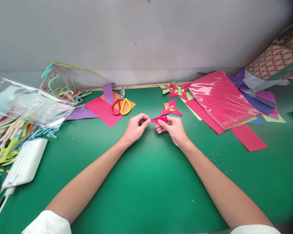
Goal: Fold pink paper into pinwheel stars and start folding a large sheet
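Between my two hands is a small folded piece of pinkish-red paper [159,119], held just above the green table [146,182]. My left hand [137,126] pinches its pointed left tip between thumb and finger. On the other end, the thumb of my right hand [172,127] presses over the folded paper, with the fingers curled beneath. Right behind it lies a red and orange folded paper star [170,107]. Farther back are a red and green paper star [179,91] and a green and red one [167,87] touching it.
Scissors [122,103] with red and yellow handles rest on red paper [104,112] and orange paper at left. Colourful strips, a clear plastic bag [31,100] and a white power bank [25,162] crowd the left side. Wrapped red paper sheets [222,100] lie right, over other sheets.
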A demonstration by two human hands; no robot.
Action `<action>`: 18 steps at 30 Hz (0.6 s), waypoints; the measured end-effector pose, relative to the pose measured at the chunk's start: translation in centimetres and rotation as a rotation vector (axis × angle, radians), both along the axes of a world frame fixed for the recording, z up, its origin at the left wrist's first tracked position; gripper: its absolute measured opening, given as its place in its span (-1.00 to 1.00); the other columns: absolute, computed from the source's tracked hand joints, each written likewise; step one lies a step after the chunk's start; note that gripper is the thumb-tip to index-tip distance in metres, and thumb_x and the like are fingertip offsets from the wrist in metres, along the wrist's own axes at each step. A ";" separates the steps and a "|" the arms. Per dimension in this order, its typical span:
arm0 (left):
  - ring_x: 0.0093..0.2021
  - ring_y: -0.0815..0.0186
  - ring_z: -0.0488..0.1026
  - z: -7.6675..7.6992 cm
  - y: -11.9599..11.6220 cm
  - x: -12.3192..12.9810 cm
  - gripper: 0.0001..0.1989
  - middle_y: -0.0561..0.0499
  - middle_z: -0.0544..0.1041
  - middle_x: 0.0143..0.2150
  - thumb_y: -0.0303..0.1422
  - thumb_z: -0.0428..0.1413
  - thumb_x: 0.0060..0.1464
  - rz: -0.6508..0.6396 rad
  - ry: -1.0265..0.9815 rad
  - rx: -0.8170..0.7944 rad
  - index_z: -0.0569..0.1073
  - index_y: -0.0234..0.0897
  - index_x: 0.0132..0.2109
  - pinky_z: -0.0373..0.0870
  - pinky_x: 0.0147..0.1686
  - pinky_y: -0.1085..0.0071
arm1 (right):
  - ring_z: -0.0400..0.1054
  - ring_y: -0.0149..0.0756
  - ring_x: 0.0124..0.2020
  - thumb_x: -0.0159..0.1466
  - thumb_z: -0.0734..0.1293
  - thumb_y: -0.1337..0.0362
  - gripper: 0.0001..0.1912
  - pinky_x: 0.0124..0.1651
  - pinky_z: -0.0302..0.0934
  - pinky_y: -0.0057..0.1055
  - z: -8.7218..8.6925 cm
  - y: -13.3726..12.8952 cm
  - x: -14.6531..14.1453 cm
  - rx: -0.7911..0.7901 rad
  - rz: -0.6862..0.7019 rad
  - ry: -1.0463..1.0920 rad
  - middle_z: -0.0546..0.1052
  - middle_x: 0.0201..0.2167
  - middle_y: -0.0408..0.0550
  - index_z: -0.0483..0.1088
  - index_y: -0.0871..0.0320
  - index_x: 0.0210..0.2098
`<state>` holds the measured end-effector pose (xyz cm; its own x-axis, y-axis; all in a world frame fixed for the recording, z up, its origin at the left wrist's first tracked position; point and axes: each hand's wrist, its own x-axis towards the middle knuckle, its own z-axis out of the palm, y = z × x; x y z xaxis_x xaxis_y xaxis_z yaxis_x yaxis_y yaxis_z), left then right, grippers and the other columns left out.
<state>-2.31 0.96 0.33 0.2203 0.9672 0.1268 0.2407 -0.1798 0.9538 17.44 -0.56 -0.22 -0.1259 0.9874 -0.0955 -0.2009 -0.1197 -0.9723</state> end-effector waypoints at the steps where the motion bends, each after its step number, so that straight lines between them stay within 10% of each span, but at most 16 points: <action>1: -0.38 0.36 0.35 0.0 0.0 0.0 -0.77 0.06 0.46 -0.38 -0.18 0.21 0.22 -0.004 0.005 -0.007 0.47 -0.26 -0.27 0.29 -0.35 0.43 | 0.55 -0.30 -0.50 0.14 0.59 -0.02 -0.59 -0.39 0.52 -0.40 0.0 0.0 0.0 -0.004 -0.005 -0.005 0.66 -0.46 0.00 0.57 0.22 -0.31; 18: -0.36 0.34 0.42 0.4 -0.3 0.1 -0.67 0.01 0.54 -0.35 -0.07 0.15 0.29 -0.036 0.054 -0.028 0.55 -0.27 -0.20 0.36 -0.32 0.42 | 0.54 -0.29 -0.50 0.11 0.60 -0.05 -0.56 -0.38 0.52 -0.37 0.3 -0.3 -0.2 -0.005 -0.012 -0.027 0.65 -0.47 0.00 0.57 0.21 -0.32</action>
